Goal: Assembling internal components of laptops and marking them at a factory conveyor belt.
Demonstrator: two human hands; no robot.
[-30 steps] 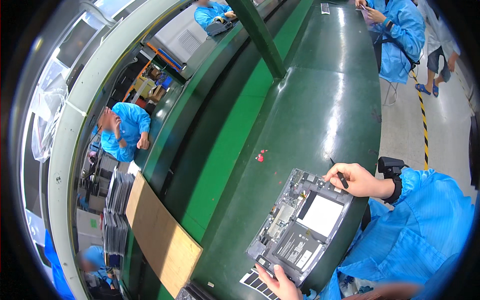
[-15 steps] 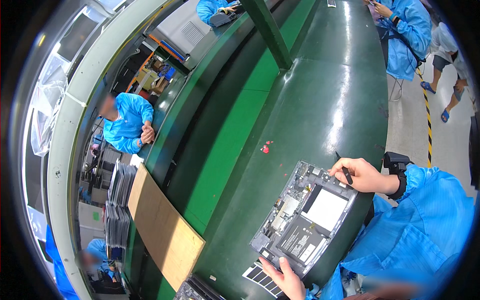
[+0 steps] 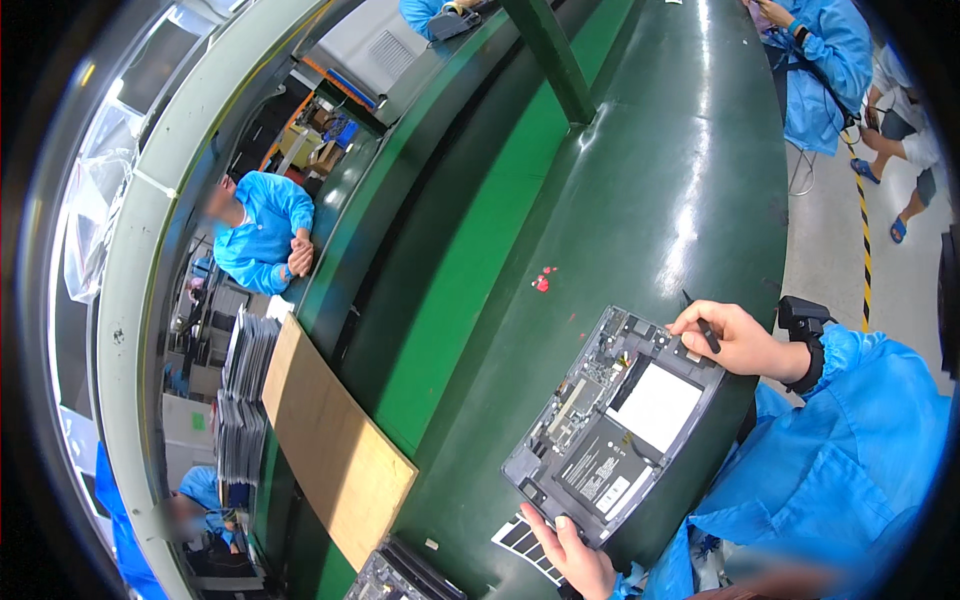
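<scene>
An opened laptop base (image 3: 548, 455) lies slanted in front of me, its circuit board, black battery (image 3: 607, 470) and a white rectangle (image 3: 657, 408) exposed. My left hand (image 3: 575, 550) grips its near-left end, thumb at the rim and forefinger along the side; the other fingers are hidden. At the far-right end, my right hand (image 3: 735, 335) is closed around a slim black pointed tool (image 3: 707, 335), possibly tweezers, its fingertips touching the base's corner. Beside my left hand, a dark strip with white-outlined blocks (image 3: 525, 545) sticks out from below the base.
Stacked laptop parts (image 3: 400, 575) stand at the lower edge near a wooden board (image 3: 340, 445). Red scraps (image 3: 543, 280) dot the green bench (image 3: 640, 200). A green post (image 3: 555, 65) rises beyond. Blue-clothed co-workers (image 3: 265, 230) sit across the line and at far right (image 3: 825, 70).
The view has shifted slightly. The laptop base has turned or tilted a little, with both hands staying at its ends. The black tool remains in my right hand.
</scene>
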